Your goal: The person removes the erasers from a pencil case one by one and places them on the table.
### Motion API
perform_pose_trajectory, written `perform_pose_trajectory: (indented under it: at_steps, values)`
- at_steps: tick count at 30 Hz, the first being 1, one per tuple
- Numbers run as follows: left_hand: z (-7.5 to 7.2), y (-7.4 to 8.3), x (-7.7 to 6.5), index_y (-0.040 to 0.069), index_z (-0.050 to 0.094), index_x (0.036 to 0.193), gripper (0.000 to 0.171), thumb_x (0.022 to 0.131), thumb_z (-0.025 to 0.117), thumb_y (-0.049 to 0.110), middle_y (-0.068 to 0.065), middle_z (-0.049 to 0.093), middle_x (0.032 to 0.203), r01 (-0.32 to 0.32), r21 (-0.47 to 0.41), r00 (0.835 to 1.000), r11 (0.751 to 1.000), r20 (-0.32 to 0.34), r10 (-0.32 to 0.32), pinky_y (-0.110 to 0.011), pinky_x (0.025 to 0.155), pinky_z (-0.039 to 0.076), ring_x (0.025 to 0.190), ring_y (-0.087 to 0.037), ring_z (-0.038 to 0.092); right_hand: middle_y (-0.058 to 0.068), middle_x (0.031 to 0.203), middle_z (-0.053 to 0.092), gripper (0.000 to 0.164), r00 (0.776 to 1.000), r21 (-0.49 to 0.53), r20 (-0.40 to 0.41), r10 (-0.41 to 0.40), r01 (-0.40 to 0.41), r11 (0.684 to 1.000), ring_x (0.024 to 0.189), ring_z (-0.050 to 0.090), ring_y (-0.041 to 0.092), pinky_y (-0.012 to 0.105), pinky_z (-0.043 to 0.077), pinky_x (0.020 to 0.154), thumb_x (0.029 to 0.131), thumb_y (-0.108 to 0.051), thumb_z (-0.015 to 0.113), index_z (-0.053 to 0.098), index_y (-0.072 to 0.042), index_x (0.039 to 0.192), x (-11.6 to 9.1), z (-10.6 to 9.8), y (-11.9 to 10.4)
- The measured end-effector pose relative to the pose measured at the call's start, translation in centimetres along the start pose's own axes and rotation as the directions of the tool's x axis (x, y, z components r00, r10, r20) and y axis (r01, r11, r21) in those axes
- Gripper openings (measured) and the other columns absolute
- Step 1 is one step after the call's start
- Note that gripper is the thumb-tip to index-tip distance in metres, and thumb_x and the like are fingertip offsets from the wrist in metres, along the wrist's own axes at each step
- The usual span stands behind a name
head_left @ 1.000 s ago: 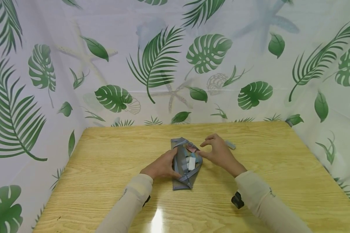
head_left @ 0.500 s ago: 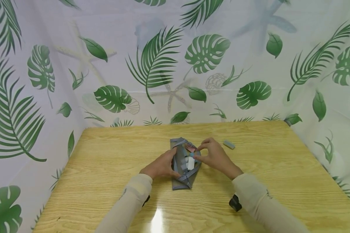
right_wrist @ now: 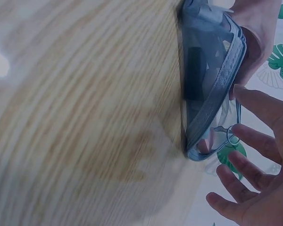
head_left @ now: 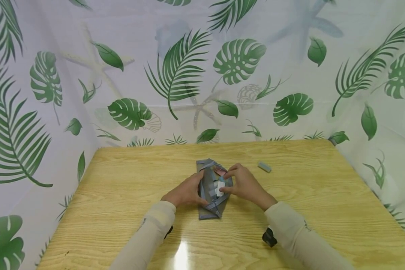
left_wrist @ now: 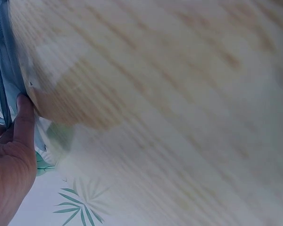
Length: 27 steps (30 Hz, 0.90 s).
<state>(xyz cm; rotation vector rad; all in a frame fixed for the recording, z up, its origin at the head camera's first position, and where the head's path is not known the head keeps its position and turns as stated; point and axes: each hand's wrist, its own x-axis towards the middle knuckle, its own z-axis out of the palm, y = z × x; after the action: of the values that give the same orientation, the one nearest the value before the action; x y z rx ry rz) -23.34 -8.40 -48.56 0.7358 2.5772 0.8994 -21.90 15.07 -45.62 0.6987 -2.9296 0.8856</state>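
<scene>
Head cam: pouch (head_left: 208, 184) on table (head_left: 121, 180), approx mid, mouth gaping. L hand (head_left: 186, 192) grips its L side, thumb toward near end, fingers toward far end. R hand (head_left: 245, 184) at R side of pouch, thumb & index apart, thumb over white block (head_left: 220, 184) in the mouth. Also in pouch: pink pc (head_left: 219, 172) at far end, blue bit (head_left: 222, 179) btwn pink pc & white block. Grey block (head_left: 264, 167) on table, beyond R hand & to its R, well apart from pouch. Backdrop (head_left: 195, 75) w/ leaf print behind table.

L wrist cam: L hand at L edge of view, digits pinching pouch edge; table fills most of view, blurry.

R wrist cam: pouch side-on, zip (right_wrist: 225, 75) along rim, dark pc (right_wrist: 194, 75) seen thru wall. R hand digits spread, fairly straight, thumb tip by rim, index tip by ring (right_wrist: 233, 135). Can't tell if R thumb actually touches anything.
</scene>
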Motion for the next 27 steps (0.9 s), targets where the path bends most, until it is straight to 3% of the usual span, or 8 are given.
perform_pose_trajectory:
  at_steps: [16, 27]
  values:
    - [0.05, -0.05, 0.02, -0.004, 0.018, 0.159, 0.115, 0.076, 0.092, 0.025, -0.021, 0.043, 0.149, -0.04, 0.003, 0.999, 0.999, -0.021, 0.04, -0.042, 0.108, 0.042, 0.129, -0.029, 0.049, 0.015, 0.111, 0.064, 0.043, 0.998, -0.078, 0.007, -0.067, 0.067, 0.995, 0.103, 0.06, 0.033, 0.05, 0.051, 0.089, 0.073, -0.031, 0.093, 0.078, 0.0, 0.1, 0.52, 0.63, 0.32]
    - [0.18, 0.07, 0.06, -0.005, 0.017, 0.159, 0.116, 0.076, 0.092, 0.025, -0.023, 0.041, 0.151, -0.011, -0.009, 1.0, 1.0, -0.011, 0.011, -0.043, 0.109, 0.041, 0.132, -0.031, 0.047, 0.015, 0.112, 0.064, 0.044, 0.997, -0.114, 0.038, -0.063, 0.067, 0.991, 0.102, 0.059, 0.033, 0.052, 0.049, 0.09, 0.072, -0.033, 0.094, 0.078, -0.003, 0.101, 0.42, 0.73, 0.26]
